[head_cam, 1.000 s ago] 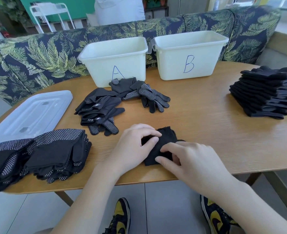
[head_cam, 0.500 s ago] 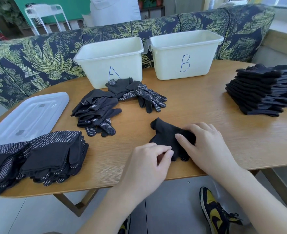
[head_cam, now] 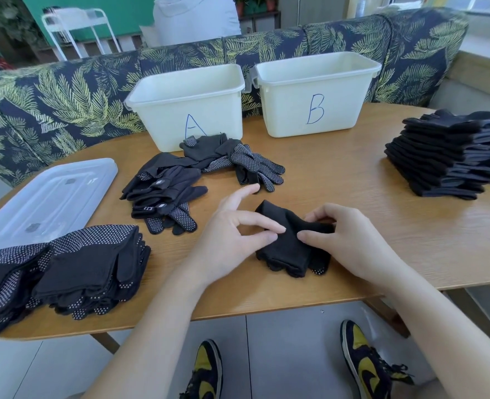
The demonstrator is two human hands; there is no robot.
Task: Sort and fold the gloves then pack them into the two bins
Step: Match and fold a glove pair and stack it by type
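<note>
A black glove (head_cam: 288, 249) lies folded on the wooden table (head_cam: 339, 180) near its front edge, fingertips toward me. My left hand (head_cam: 235, 237) pinches its left edge with thumb and middle finger, index finger lifted. My right hand (head_cam: 350, 240) grips its upper right edge with curled fingers, the thumb pressing on top. White bin A (head_cam: 186, 90) and white bin B (head_cam: 315, 70) stand side by side at the back; I cannot see inside them. A loose pile of black dotted gloves (head_cam: 169, 194) lies in front of bin A.
A stack of folded dotted gloves (head_cam: 88, 263) sits at the front left, next to a clear plastic lid (head_cam: 45, 197). A tall stack of folded black gloves (head_cam: 445, 159) sits at the right. A leaf-patterned sofa (head_cam: 65, 102) lines the far side; a person sits behind it.
My left hand has moved up from the table's front edge onto the glove's left side. My right hand has shifted its hold on the glove, which now lies more compactly folded.
</note>
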